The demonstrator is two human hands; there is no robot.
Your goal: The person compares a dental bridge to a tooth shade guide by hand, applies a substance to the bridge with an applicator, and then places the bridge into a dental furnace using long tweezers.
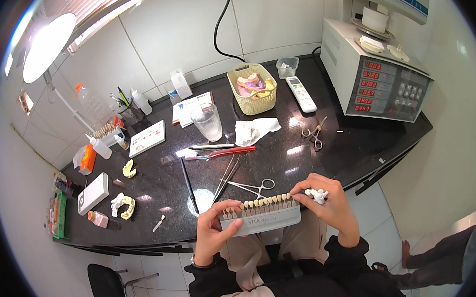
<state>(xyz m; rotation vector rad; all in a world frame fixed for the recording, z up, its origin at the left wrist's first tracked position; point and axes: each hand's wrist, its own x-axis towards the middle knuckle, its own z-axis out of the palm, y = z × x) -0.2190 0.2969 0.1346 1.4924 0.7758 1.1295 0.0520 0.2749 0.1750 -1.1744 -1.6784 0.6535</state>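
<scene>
In front of my lap I hold a dental shade guide [269,222], a grey-white holder with a row of tooth-coloured tabs along its top. My left hand [212,229] is wrapped round its left end, thumb on the front face. My right hand [332,197] is closed on a crumpled white piece [317,196], possibly tissue. Its thumb and forefinger meet at the rightmost tab; whether they grip that tab I cannot tell. Just beyond the guide lie scissor-handled forceps [259,189] and long tweezers [226,177] on the black counter.
A yellow basket [256,105] with dental models, a glass [207,122] and a white remote [301,95] stand farther back. More scissors [316,133] lie to the right, near a machine [379,76] with red digits. Dental casts [127,205] sit left. Another person's leg [443,256] shows at right.
</scene>
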